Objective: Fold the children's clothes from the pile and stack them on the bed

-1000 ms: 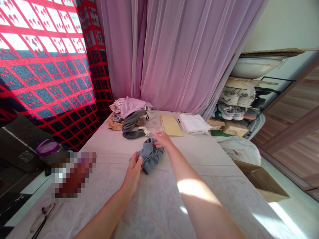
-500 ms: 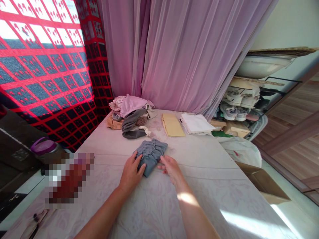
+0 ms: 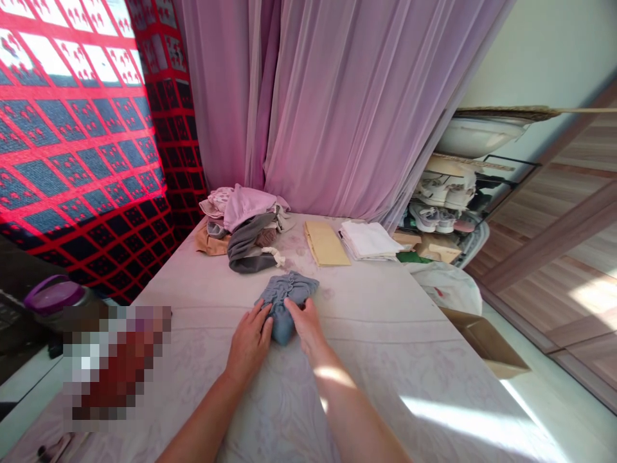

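Observation:
A small blue-grey garment with a gathered edge lies folded on the pale patterned tabletop. My left hand rests at its near left corner, fingers curled against the cloth. On the near right side my right hand lies on the garment, fingers pressing down on the fabric. Both forearms reach in from the bottom of the view.
A heap of loose clothes sits at the table's far left. A tan envelope and a stack of white cloth lie at the far edge. Purple curtains hang behind. A shoe rack and cardboard box stand right.
My right hand drew back from the garment's far edge to its near right side. The garment went from bunched to folded flat. My left hand stayed at its near left corner.

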The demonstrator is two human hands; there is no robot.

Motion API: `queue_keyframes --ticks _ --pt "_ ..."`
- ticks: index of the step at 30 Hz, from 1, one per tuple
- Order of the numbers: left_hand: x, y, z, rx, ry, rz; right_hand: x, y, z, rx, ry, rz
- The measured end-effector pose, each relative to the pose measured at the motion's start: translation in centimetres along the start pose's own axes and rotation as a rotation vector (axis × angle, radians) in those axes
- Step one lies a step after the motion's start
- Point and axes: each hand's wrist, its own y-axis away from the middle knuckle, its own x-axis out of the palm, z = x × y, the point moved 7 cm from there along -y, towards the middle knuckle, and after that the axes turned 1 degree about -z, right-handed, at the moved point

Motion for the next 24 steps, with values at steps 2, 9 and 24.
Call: queue_keyframes --ticks 2,9,24 --pt "-0.1 0.0 0.0 -0.013 0.046 0.008 0.3 0.0 -0.4 0.005 -0.055 -0.030" --pt "-1.4 0.3 0.9 -0.132 0.268 -0.148 -0.4 -2.7 3.1 -0.014 0.075 0.049" --pt "-1.3 1.2 2.5 -0.102 0.134 -0.148 -4.9 -20.1 20.1 -0.193 0.198 0.213"
